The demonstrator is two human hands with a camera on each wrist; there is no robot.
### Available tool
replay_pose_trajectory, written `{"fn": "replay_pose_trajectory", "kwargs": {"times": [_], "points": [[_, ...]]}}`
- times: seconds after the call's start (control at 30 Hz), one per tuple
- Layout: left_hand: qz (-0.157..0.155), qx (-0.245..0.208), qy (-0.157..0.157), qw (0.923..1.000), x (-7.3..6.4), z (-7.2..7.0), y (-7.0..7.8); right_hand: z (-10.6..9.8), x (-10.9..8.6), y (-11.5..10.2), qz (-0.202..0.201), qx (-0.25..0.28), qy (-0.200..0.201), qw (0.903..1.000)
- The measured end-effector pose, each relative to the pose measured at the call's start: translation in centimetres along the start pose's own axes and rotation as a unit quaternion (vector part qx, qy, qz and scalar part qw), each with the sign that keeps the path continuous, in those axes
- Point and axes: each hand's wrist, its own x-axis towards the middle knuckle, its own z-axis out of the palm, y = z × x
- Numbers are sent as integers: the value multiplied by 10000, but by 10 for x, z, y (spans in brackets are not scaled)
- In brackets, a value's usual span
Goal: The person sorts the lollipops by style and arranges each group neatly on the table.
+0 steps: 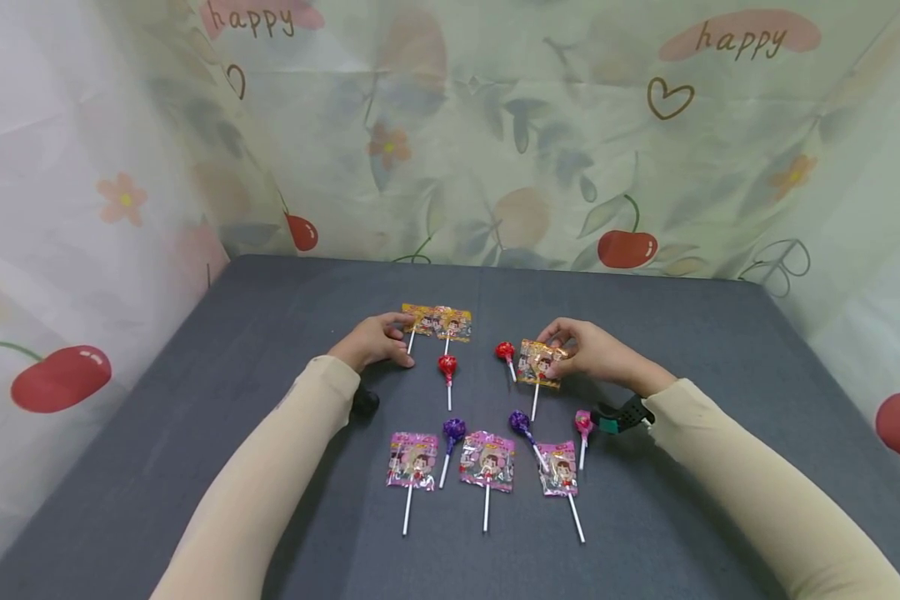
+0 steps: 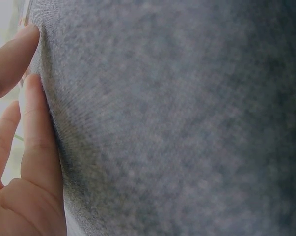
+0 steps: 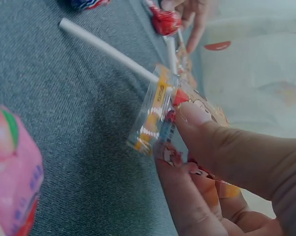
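Note:
My right hand (image 1: 588, 354) pinches a yellow-wrapped flat lollipop (image 1: 537, 360) between thumb and fingers, its white stick pointing down toward the near side. In the right wrist view the thumb presses on the clear printed wrapper (image 3: 150, 118). At the far left of the group, my left hand (image 1: 378, 340) rests low by a second yellow-wrapped lollipop (image 1: 420, 317), a fingertip overlapping the wrapper's edge. Its fingers (image 2: 35, 128) look mostly straight in the left wrist view. Beside that one lies a third yellow-wrapped lollipop (image 1: 453, 325). Round red lollipops (image 1: 447, 365) lie between the hands.
Nearer on the dark grey tabletop (image 1: 217, 400) lie pink-wrapped flat lollipops (image 1: 487, 460) in a row, purple round lollipops (image 1: 453, 430) among them. A pink round lollipop (image 1: 583, 422) sits beneath the right wrist. A printed curtain (image 1: 465, 167) stands behind the table.

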Motion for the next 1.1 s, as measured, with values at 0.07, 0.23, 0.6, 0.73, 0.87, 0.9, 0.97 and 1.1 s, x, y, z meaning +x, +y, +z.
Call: {"fn": "replay_pose_trajectory", "kwargs": {"times": [0.07, 0.23, 0.6, 0.73, 0.87, 0.9, 0.97, 1.1], "points": [[4, -6, 4, 10000, 0, 0, 0, -1, -3, -1, -29, 55, 73, 10000], [36, 5, -5, 10000, 0, 0, 0, -2, -8, -4, 79, 207, 206, 9995], [35, 3, -7, 10000, -2, 0, 1, -9, -17, -21, -30, 838, 475, 9954], [42, 11, -1, 10000, 0, -1, 0, -15, -17, -34, -103, 1114, 694, 9913], [-5, -44, 12, 10000, -1, 0, 0, -19, -16, -46, -255, 1544, 1094, 9816], [-21, -59, 15, 10000, -1, 0, 0, -20, -16, -49, -317, 1673, 1191, 9782], [-40, -93, 25, 9999, -1, 0, 0, -21, -15, -55, -437, 1960, 1379, 9699], [-38, -112, 20, 9999, -1, 0, 0, -22, -11, -65, -619, 2479, 1702, 9517]]}}
